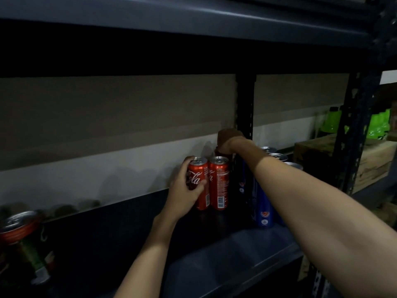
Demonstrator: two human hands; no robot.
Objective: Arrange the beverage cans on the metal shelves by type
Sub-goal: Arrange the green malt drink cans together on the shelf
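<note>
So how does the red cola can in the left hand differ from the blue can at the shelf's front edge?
The red cola can is gripped by the left hand; the blue can stands untouched, partly hidden under the right forearm. The red one sits farther back beside a second red can. Both are slim, upright aluminium cans.

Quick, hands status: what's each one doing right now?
Left hand: gripping the front-left red cola can on the shelf.
Right hand: curled over the top of a red can at the back.

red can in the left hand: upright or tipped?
Upright. The red can stands on the shelf with its top up, beside a second red can; the left hand holds its side.
</note>
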